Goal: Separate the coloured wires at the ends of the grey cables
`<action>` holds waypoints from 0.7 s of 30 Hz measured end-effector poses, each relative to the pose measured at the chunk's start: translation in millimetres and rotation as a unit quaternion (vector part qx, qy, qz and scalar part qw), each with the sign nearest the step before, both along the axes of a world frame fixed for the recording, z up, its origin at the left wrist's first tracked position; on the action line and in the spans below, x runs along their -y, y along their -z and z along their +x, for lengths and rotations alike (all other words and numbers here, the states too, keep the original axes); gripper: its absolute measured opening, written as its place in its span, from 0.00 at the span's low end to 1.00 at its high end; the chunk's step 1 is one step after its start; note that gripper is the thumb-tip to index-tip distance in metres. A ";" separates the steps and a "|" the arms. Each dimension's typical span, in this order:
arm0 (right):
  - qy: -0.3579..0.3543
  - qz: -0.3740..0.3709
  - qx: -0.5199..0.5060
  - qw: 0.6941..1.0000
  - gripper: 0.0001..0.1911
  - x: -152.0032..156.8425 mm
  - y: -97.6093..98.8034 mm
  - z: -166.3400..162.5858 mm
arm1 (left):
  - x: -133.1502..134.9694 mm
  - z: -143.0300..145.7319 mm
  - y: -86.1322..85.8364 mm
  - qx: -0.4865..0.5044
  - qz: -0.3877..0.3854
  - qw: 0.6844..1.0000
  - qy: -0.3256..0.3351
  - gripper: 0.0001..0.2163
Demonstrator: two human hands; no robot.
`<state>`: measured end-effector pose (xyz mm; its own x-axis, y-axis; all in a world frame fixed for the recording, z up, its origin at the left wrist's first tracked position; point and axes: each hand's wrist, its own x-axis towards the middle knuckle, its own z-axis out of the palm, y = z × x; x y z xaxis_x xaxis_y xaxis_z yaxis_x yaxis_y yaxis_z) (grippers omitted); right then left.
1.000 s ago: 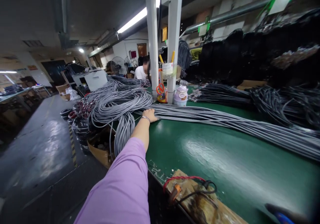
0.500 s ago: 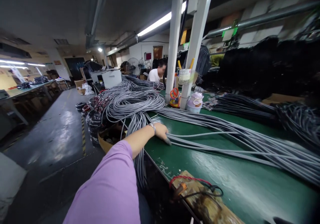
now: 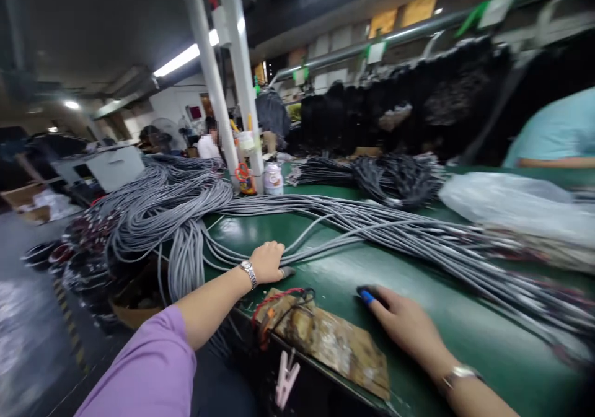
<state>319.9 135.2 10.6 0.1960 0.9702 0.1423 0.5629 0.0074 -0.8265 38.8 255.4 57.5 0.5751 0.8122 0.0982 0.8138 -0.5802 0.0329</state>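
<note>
A: What is the left hand (image 3: 268,261) doing?

B: It lies curled, fingers closed over a few strands of the grey cables (image 3: 325,228), pinning them to the desk (image 3: 446,318) near its front edge. A cable end pokes out just past the fingertips.

A: And the rest of that bundle?

B: It is the biggest thing here. From the hand the strands run away to the right across the green desk as one long sheaf, and behind and to the left of the hand they pile into loops that spill over the desk end.

A: The right hand (image 3: 406,327)?

B: Palm down on the desk, closed around a blue-handled tool (image 3: 367,295) whose tip shows just beyond the fingers. It sits well apart from the grey cables, which pass behind it.

A: Anything between the hands?

B: A worn wooden board (image 3: 325,342) at the desk edge, with a red wire (image 3: 274,294) looped at its left end, just below the left hand. A pink clip (image 3: 286,387) hangs under the board.

A: Further off?

B: Black cables (image 3: 395,178) heaped behind, a clear plastic bag (image 3: 515,203) to the right, and a small jar (image 3: 273,178) beside the white post (image 3: 242,76).
</note>
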 end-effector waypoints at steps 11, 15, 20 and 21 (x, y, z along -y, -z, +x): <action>-0.011 -0.023 0.130 0.991 0.12 10.5 -16.6 -8.2 | 0.1 80.2 -33.6 -0.084 -0.139 0.987 0.001 0.15; -0.024 -0.014 0.126 0.992 0.12 9.7 -15.1 -7.6 | 12.2 71.2 -46.4 -0.059 -0.202 0.978 0.000 0.04; -0.032 -0.007 0.101 0.994 0.12 7.6 -13.3 -5.7 | 22.3 43.6 -70.2 0.038 -0.290 0.956 -0.005 0.04; -0.036 -0.004 0.089 0.995 0.12 7.9 -14.2 -6.1 | 24.2 36.0 -76.8 0.056 -0.309 0.949 -0.001 0.05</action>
<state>313.8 127.4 24.7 0.0986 0.9820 0.1610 0.6981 0.0470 -0.7145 74.8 231.2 134.2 0.5882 0.7351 -0.3370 0.7858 -0.4213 0.4528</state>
